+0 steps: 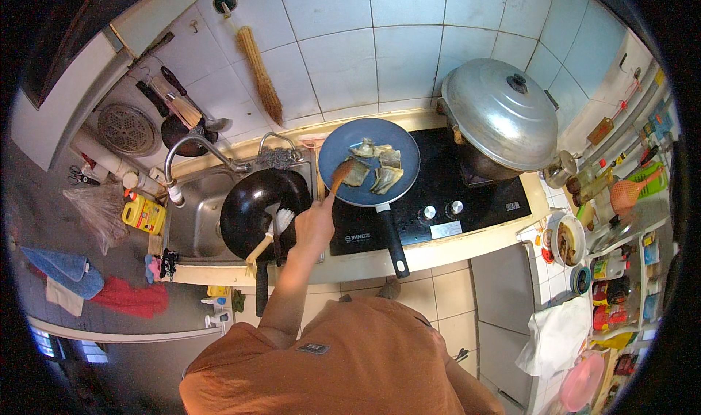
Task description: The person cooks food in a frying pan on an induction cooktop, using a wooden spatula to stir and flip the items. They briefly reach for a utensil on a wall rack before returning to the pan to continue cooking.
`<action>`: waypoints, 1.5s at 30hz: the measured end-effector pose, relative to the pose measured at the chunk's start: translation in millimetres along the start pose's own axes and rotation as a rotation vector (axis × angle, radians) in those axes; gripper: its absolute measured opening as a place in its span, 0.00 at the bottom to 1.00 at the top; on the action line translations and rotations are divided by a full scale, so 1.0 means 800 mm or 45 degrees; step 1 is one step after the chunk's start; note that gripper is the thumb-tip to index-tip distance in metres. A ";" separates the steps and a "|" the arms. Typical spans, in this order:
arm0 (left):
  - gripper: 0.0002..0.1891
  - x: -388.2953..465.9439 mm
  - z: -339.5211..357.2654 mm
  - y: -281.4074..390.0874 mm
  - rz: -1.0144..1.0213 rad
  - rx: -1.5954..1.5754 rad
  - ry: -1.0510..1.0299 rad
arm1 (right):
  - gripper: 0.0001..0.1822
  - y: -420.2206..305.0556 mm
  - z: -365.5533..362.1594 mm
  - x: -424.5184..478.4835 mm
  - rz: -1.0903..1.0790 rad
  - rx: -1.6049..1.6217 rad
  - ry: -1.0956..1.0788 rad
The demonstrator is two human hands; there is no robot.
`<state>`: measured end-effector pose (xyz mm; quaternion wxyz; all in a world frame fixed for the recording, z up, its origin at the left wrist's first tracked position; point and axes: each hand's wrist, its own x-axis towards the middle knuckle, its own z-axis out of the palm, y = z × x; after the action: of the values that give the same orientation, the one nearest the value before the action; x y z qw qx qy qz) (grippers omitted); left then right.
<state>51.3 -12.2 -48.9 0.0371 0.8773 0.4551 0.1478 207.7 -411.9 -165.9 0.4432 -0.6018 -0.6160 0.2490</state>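
Note:
My left hand [315, 224] grips a wooden spatula [342, 175]. The spatula's blade is over the left side of a blue-grey frying pan [364, 193], against one of several pale pieces of food [386, 179] that look like fish. The pan sits on the left part of a black cooktop [361, 234], its black handle [395, 245] pointing towards me past the counter's front edge. My right hand [435, 341] is low by my side, mostly hidden by the brown shirt, so its fingers cannot be made out.
A large lidded metal pot [498, 113] stands on the cooktop's right. Left, a black wok [252, 212] with a brush lies over the steel sink [191, 218], beneath a faucet [202, 141]. A white bowl of food [559, 250] sits on the right tiled counter.

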 end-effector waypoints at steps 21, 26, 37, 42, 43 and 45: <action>0.19 -0.008 -0.022 0.002 0.125 0.033 -0.092 | 0.19 0.004 0.003 0.010 0.013 -0.017 0.015; 0.18 0.002 -0.019 0.002 0.214 0.096 -0.036 | 0.18 0.010 0.006 0.012 -0.044 0.028 0.025; 0.25 0.052 0.029 0.042 0.249 -0.182 -0.014 | 0.16 0.013 0.012 0.006 0.000 -0.043 0.019; 0.13 0.052 0.017 0.060 0.347 -0.048 -0.155 | 0.15 0.023 0.018 -0.014 0.022 -0.168 0.020; 0.10 0.052 0.015 0.061 0.396 -0.009 -0.147 | 0.15 0.017 0.015 -0.010 0.014 -0.188 0.015; 0.09 0.049 0.012 0.058 0.430 0.034 -0.146 | 0.14 0.012 0.015 -0.008 0.005 -0.165 0.032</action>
<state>112.2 -6.9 -40.0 0.0260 0.9487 0.3002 0.0955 201.8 -413.7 -181.2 0.4104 -0.6336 -0.6239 0.2021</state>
